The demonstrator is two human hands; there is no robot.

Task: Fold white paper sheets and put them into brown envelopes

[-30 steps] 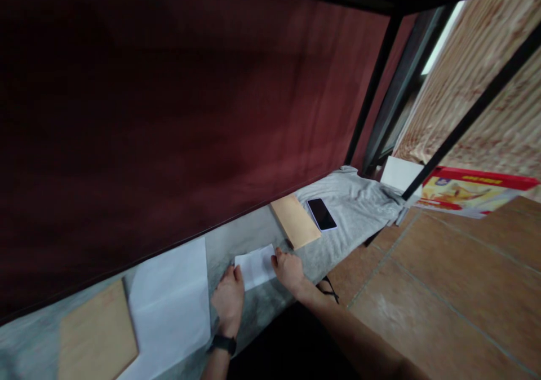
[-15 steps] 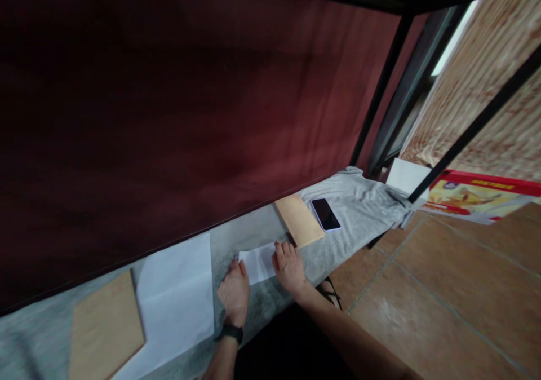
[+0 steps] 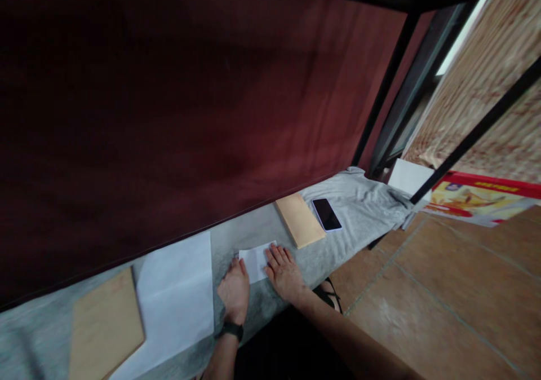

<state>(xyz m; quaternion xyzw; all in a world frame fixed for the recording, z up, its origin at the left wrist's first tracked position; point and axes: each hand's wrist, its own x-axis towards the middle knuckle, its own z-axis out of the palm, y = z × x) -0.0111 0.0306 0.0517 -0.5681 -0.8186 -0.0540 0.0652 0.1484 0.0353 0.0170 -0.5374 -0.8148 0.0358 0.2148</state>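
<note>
A small folded piece of white paper [image 3: 255,263] lies on the grey cloth-covered surface [image 3: 249,230] in front of me. At its left edge, my left hand [image 3: 234,292] is closed, with thumb and fingers gripping the paper. My right hand [image 3: 285,274] rests flat on the paper's right part, fingers stretched out and a little apart. Left of my hands lies a larger white sheet [image 3: 180,301] with a crease across it. A brown envelope-like piece [image 3: 107,323] overlaps that sheet's left side.
Beyond my right hand lie another tan envelope-like piece [image 3: 300,222] and a phone [image 3: 326,215] with a dark screen. A dark red panel [image 3: 203,115] rises behind the surface. Black bars [image 3: 386,87] and a red-yellow box [image 3: 477,197] stand at the right, above the tiled floor [image 3: 426,290].
My right hand has gone from gripping the paper's right edge to lying flat on it, slightly further left. My left hand has stayed at the left edge.
</note>
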